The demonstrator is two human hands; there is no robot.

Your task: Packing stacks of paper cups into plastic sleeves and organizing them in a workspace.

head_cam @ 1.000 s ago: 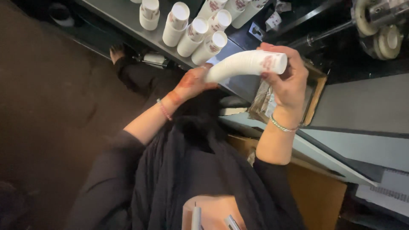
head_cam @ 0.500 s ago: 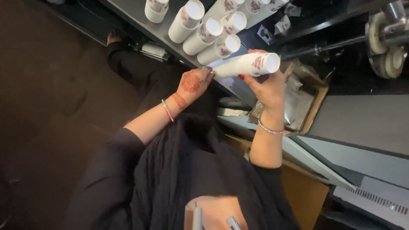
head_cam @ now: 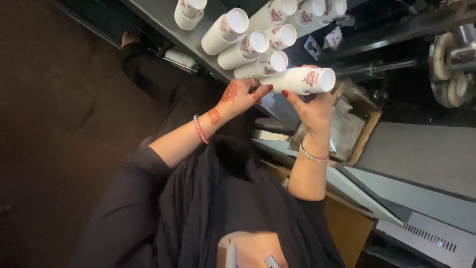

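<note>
Rows of stacked paper cups [head_cam: 258, 47] crowd the grey surface [head_cam: 163, 22]; a bare strip lies left of the cups, toward its edge.

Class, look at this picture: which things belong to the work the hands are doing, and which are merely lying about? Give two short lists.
In the work:
- stack of white paper cups, held between both hands
- left hand at its lower end
- right hand under it
- other cup stacks lying on the grey shelf

Lying about:
- metal rollers
- wooden-framed tray
- grey machine cover
</note>
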